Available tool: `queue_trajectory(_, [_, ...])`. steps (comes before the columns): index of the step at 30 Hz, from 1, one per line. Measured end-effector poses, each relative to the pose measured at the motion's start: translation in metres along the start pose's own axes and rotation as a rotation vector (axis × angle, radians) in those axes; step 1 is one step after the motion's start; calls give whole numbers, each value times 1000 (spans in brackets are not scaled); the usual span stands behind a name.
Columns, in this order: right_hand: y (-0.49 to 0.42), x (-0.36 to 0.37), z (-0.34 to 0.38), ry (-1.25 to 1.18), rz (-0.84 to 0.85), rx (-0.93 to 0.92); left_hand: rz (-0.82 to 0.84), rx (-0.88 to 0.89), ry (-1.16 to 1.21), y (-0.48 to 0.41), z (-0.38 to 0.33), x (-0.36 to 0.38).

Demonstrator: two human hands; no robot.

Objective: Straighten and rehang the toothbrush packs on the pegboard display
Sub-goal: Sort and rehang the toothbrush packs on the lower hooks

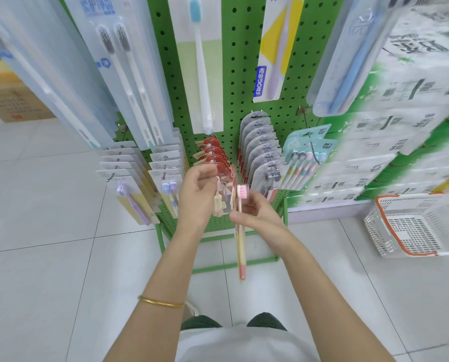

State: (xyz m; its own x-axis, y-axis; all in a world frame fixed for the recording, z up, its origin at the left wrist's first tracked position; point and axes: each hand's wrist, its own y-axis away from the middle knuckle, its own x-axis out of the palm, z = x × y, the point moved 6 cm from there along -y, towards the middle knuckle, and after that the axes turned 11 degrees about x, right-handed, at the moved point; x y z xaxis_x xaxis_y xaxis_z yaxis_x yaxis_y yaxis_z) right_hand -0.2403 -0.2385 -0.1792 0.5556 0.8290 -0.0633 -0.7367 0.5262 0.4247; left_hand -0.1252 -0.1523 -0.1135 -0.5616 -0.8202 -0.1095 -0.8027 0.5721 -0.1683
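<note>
Left hand (197, 190) pinched front hanging pack (223, 203) in curled fingers, likely steadying it; right hand (256, 214) pinched pink toothbrush pack (240, 246) beside those fingers, off its peg, probably aligning for rehanging on pegboard (233, 61).

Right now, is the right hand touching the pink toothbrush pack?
Touching. The head view shows the right hand pinching the pink toothbrush pack below its bristles.

Red-topped packs (214, 152) hemmed by grey packs (260, 142) right, white packs (166, 163) left; open floor (48, 257) below.
</note>
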Motion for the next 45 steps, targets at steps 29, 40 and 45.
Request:
queue_trajectory(29, [-78,47,17,311,-709,-148,59,86,-346,-19,20,-26])
queue_trajectory(40, [-82,48,12,423,-757,-135,58,82,-360,-15,27,-30])
queue_trajectory(45, [-76,46,10,448,-728,-87,62,76,-363,-11,27,-30])
